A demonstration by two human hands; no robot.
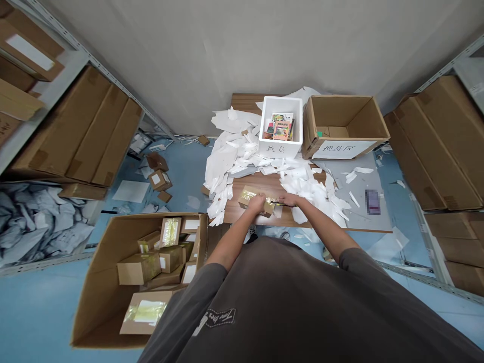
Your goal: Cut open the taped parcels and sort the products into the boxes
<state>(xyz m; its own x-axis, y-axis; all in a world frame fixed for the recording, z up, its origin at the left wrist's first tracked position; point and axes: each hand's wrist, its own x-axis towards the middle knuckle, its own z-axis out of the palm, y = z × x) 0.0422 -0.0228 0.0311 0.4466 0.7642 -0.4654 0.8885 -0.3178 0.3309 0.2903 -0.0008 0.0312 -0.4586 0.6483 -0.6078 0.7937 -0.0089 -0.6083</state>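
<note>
A small cardboard box [247, 194] with shiny yellowish tape lies on the brown wooden table [242, 214]. My left hand [257, 202] is closed over its near middle, fingers curled against the cardboard. At the box's right end, my right hand [289, 199] grips a thin utility knife [278, 203], its tip by the taped edge. The blade itself is too small to make out. Torn white paper scraps [302, 186] lie close beyond my right hand, and more white scraps [223, 171] heap up left of the box.
A white foam bin [280, 149] holding colourful packets stands at the back, beside an open labelled carton [342, 150]. A large carton [91, 297] of small taped boxes is at my left. Shelves with big boxes [81, 126] flank both sides. A blurred purple item [372, 201] lies right.
</note>
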